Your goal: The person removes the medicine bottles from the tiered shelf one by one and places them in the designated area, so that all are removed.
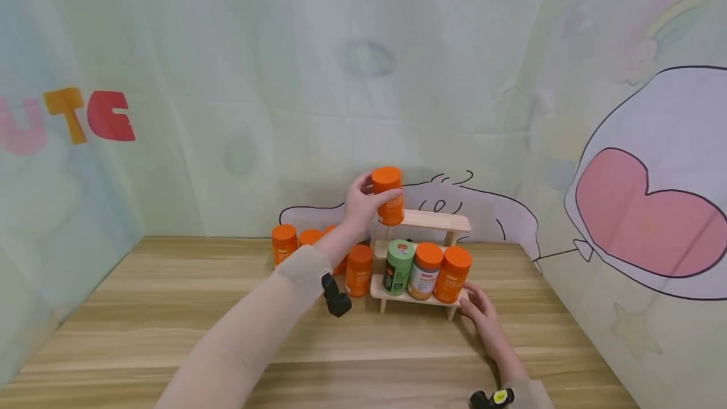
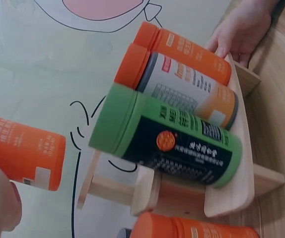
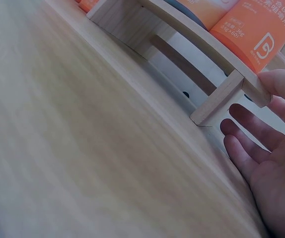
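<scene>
My left hand [image 1: 360,206] grips an orange jar [image 1: 390,207] with an orange lid, up at the top tier of a small wooden tiered shelf [image 1: 434,219]. In the left wrist view, the same jar [image 2: 28,153] is apart from the other jars. On the front tier stand a green jar [image 1: 399,268], a white-labelled jar [image 1: 425,273] with an orange lid, and an orange jar [image 1: 452,276], side by side. My right hand [image 1: 483,314] holds the right end of that tier between thumb and finger; its other fingers [image 3: 249,136] hang loosely curled below.
Left of the shelf, an orange jar [image 1: 359,273] stands on the wooden table [image 1: 170,308]. Several more orange jars, including one at the far left [image 1: 284,243], stand behind it, partly hidden by my left arm. A printed cloth backdrop [image 1: 227,112] rises behind the table.
</scene>
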Available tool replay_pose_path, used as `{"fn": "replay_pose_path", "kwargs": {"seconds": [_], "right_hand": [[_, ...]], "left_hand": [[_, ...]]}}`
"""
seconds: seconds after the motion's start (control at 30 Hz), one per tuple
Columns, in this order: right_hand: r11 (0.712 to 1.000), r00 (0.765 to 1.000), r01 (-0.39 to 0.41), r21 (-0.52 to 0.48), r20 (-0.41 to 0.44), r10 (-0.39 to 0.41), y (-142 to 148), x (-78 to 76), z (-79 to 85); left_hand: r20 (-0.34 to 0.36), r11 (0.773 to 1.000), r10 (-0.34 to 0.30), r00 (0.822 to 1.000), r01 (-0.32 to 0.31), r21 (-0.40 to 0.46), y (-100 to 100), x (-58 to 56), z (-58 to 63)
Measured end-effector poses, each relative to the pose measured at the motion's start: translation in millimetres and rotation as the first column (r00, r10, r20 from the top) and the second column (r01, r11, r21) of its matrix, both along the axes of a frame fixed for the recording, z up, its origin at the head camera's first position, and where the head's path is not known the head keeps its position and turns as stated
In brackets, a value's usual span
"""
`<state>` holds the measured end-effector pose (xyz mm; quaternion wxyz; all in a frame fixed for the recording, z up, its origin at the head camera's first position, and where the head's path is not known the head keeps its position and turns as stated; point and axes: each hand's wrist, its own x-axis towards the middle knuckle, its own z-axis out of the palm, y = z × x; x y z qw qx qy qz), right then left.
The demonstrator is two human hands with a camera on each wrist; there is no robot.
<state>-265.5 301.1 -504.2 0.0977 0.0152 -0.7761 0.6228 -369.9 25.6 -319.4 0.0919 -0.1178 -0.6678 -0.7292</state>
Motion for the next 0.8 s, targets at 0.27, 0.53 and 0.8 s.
{"fn": "replay_pose_path", "kwargs": {"seconds": [0.27,0.53,0.8], "right_hand": [[1.000,1.000,-0.003,0.009,0.018,0.003,-1,1.2,-0.3],[1.000,1.000,0.000,0.014,0.017,0.000,0,1.3,4.0],[1.000,1.000,-0.008,-0.008,0.000,0.008,-1,0.3,0.1]], "left_hand": [[0.002,0.996,0.087,0.996,-0.087,0.003,-33,5.1,-12.3],[0.026,0.985,0.175,0.984,-0.175,-0.004,-57,5.9,-26.9],[0.012,0.976,0.219,0.976,-0.218,-0.026,-75,11.4,-46.8]]}}
